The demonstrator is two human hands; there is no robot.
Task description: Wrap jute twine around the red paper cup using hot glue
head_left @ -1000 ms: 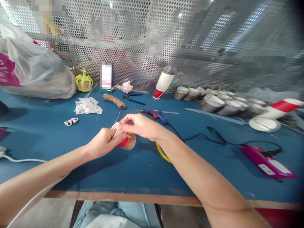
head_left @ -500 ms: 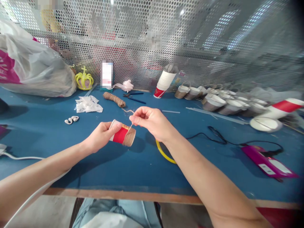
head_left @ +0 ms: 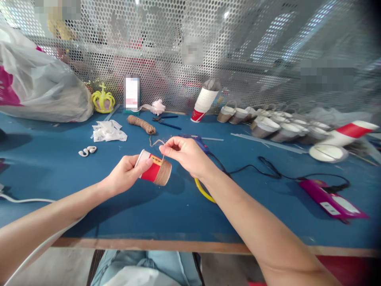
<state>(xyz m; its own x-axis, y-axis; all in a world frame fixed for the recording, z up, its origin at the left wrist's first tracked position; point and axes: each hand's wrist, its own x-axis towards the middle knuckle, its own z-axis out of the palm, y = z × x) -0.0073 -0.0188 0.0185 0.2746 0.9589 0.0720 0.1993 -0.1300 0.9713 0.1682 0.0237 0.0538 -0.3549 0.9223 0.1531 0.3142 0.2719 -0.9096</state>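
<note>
My left hand (head_left: 128,171) grips a red and white paper cup (head_left: 149,171) by its rim end, tilted on its side above the table. Brown twine (head_left: 163,173) is wound round the cup's base end. My right hand (head_left: 183,154) pinches the loose strand of that twine just above the cup, thumb against fingers. The strand runs back to a twine bundle (head_left: 141,124) lying on the table. Partly hidden behind my right hand are a blue tool (head_left: 199,140), perhaps a glue gun, and a yellow ring (head_left: 205,191).
Pliers (head_left: 168,121), a crumpled white wrapper (head_left: 109,131) and a yellow crown (head_left: 102,99) lie toward the back. Stacked paper cups (head_left: 205,99) lean by the mesh wall. Twine-wrapped cups (head_left: 268,127) stand at the right, near a purple power strip (head_left: 333,200) with a black cable.
My right hand has shifted slightly left with the strand, and the cup has turned a little, showing more of its yellow label. The blue tool now shows behind the hand.
</note>
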